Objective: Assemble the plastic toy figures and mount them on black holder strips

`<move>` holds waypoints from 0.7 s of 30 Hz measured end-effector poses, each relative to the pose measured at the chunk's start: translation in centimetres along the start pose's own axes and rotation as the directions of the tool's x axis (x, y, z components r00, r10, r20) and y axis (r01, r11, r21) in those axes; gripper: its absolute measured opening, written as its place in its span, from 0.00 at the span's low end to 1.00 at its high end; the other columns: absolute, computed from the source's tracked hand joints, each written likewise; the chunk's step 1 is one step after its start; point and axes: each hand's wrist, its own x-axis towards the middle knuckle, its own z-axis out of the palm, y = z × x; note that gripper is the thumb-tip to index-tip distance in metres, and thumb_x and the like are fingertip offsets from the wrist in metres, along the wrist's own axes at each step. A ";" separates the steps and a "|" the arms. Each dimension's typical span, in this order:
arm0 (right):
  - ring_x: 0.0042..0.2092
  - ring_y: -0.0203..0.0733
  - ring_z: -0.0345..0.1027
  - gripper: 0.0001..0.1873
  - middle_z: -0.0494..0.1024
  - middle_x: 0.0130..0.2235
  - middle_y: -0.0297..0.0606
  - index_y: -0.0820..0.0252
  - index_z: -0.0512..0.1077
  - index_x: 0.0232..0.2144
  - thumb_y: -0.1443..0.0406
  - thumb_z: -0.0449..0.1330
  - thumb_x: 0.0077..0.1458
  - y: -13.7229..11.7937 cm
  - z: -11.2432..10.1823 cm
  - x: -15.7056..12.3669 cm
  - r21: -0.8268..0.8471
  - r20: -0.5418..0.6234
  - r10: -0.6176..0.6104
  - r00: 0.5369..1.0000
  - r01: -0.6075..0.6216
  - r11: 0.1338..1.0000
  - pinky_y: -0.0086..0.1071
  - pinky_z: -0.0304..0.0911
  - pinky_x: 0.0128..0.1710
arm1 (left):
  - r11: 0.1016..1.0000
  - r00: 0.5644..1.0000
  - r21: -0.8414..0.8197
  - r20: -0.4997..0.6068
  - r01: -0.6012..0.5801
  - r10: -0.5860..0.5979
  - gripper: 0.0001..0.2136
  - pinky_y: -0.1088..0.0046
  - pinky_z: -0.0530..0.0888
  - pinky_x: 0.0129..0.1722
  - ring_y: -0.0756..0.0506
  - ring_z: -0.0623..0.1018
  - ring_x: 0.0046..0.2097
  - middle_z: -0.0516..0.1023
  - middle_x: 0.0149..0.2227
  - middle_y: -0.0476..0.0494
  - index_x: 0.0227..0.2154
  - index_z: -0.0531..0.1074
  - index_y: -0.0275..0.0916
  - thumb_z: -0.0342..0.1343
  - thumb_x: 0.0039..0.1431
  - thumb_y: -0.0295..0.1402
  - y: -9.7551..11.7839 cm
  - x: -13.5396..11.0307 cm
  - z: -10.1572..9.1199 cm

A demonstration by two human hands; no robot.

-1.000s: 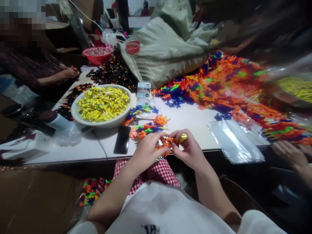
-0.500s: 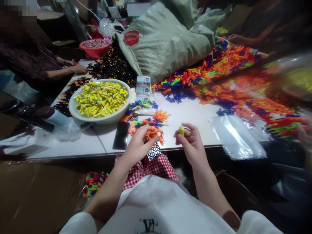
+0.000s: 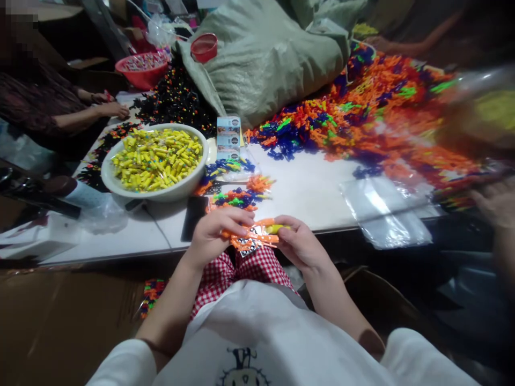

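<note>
My left hand (image 3: 213, 233) is closed around orange plastic toy pieces (image 3: 257, 237), whose thin ends stick out to the right. Pinched between the thumb and fingers of my right hand (image 3: 301, 244) is a small yellow plastic piece (image 3: 275, 229), right up against the orange ones. Both hands meet above the table's front edge, over my lap. Partly hidden beneath them is a black-and-white patterned card (image 3: 245, 251). Just behind my left hand lie more coloured toy pieces (image 3: 235, 197), blue, green and orange.
A white bowl of yellow pieces (image 3: 105, 174) stands left, beside a dark phone (image 3: 193, 217). Clear plastic bags (image 3: 386, 212) overhang the front edge at right. Behind are a large sack (image 3: 273, 64) and a heap of colourful pieces (image 3: 386, 118). Other people's hands (image 3: 115, 110) work at both sides.
My left hand has picked up orange toy pieces from the table edge. My right hand has moved left, bringing the yellow piece against them. The view has shifted slightly.
</note>
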 end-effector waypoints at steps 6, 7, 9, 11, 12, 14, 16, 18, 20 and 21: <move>0.18 0.26 0.51 0.17 0.63 0.14 0.25 0.59 0.73 0.22 0.54 0.70 0.33 0.0 0.8 -0.2 0.023 0.044 0.043 0.998 -0.044 0.999 0.22 0.48 0.18 | 0.999 0.999 0.048 0.030 0.018 -0.020 0.08 0.60 0.73 0.47 0.44 0.77 0.43 0.79 0.35 0.45 0.26 0.75 0.42 0.55 0.55 0.38 -0.1 -0.3 -0.2; 0.17 0.25 0.49 0.17 0.62 0.14 0.24 0.60 0.73 0.22 0.54 0.69 0.34 0.1 0.8 -0.1 0.019 0.045 0.061 0.997 -0.062 0.998 0.22 0.46 0.17 | 0.998 0.999 0.063 0.051 0.011 -0.014 0.07 0.60 0.73 0.47 0.44 0.76 0.43 0.79 0.35 0.45 0.27 0.75 0.43 0.55 0.55 0.37 0.0 -0.4 -0.3; 0.17 0.25 0.47 0.18 0.61 0.14 0.24 0.61 0.72 0.20 0.53 0.68 0.35 0.3 0.9 -0.1 0.008 0.043 0.085 0.995 -0.086 0.996 0.22 0.44 0.17 | 0.994 0.996 0.107 0.094 0.000 -0.010 0.06 0.61 0.72 0.47 0.44 0.76 0.44 0.79 0.37 0.45 0.28 0.76 0.43 0.55 0.55 0.36 0.2 -0.4 -0.6; 0.17 0.25 0.47 0.19 0.60 0.14 0.24 0.61 0.70 0.19 0.52 0.68 0.35 0.5 0.9 0.0 -0.002 0.036 0.091 0.995 -0.091 0.996 0.22 0.43 0.17 | 0.988 0.991 0.153 0.130 -0.025 0.005 0.06 0.62 0.72 0.47 0.44 0.76 0.45 0.79 0.38 0.44 0.30 0.76 0.42 0.54 0.56 0.35 0.4 -0.3 -1.0; 0.17 0.25 0.48 0.19 0.60 0.14 0.24 0.61 0.70 0.18 0.53 0.68 0.35 0.5 0.8 0.0 -0.008 0.029 0.089 0.996 -0.089 0.996 0.22 0.44 0.17 | 0.985 0.987 0.164 0.158 -0.061 0.034 0.06 0.62 0.72 0.47 0.44 0.76 0.45 0.79 0.38 0.44 0.31 0.75 0.42 0.53 0.57 0.33 0.4 -0.2 -1.3; 0.18 0.25 0.50 0.18 0.62 0.14 0.25 0.61 0.70 0.18 0.54 0.69 0.35 0.6 0.7 0.0 -0.020 0.009 0.085 0.996 -0.085 0.996 0.22 0.46 0.18 | 0.976 0.968 0.157 0.223 -0.154 0.117 0.07 0.63 0.72 0.47 0.45 0.75 0.46 0.78 0.39 0.43 0.35 0.75 0.41 0.52 0.57 0.29 0.3 0.1 -1.6; 0.20 0.26 0.53 0.16 0.64 0.16 0.26 0.60 0.70 0.19 0.55 0.69 0.36 0.7 0.6 0.1 -0.015 0.002 0.085 0.996 -0.085 0.996 0.22 0.49 0.20 | 0.966 0.948 0.141 0.267 -0.217 0.174 0.08 0.65 0.72 0.46 0.45 0.75 0.46 0.78 0.40 0.42 0.36 0.74 0.40 0.51 0.57 0.25 0.0 0.4 -1.9; 0.23 0.28 0.57 0.15 0.67 0.19 0.27 0.59 0.71 0.21 0.56 0.69 0.37 1.1 0.6 0.2 0.013 0.005 0.091 0.996 -0.091 0.996 0.23 0.54 0.23 | 0.964 0.946 0.131 0.264 -0.230 0.190 0.09 0.66 0.72 0.45 0.45 0.76 0.45 0.78 0.40 0.41 0.36 0.74 0.39 0.51 0.58 0.25 -0.5 0.5 -2.0; 0.26 0.30 0.61 0.14 0.71 0.24 0.29 0.57 0.72 0.25 0.55 0.67 0.40 1.7 0.8 0.3 0.057 0.009 0.091 0.996 -0.091 0.994 0.25 0.58 0.27 | 0.966 0.956 0.126 0.218 -0.227 0.196 0.08 0.66 0.73 0.45 0.46 0.76 0.44 0.78 0.39 0.41 0.35 0.74 0.39 0.51 0.58 0.25 -1.0 0.5 -1.8; 0.28 0.31 0.63 0.13 0.72 0.27 0.29 0.56 0.72 0.28 0.55 0.67 0.41 2.0 0.9 0.4 0.082 0.006 0.076 0.997 -0.077 0.994 0.26 0.59 0.29 | 0.966 0.961 0.124 0.188 -0.227 0.202 0.07 0.66 0.73 0.45 0.46 0.76 0.44 0.78 0.39 0.41 0.35 0.74 0.39 0.52 0.57 0.26 -1.3 0.5 -1.7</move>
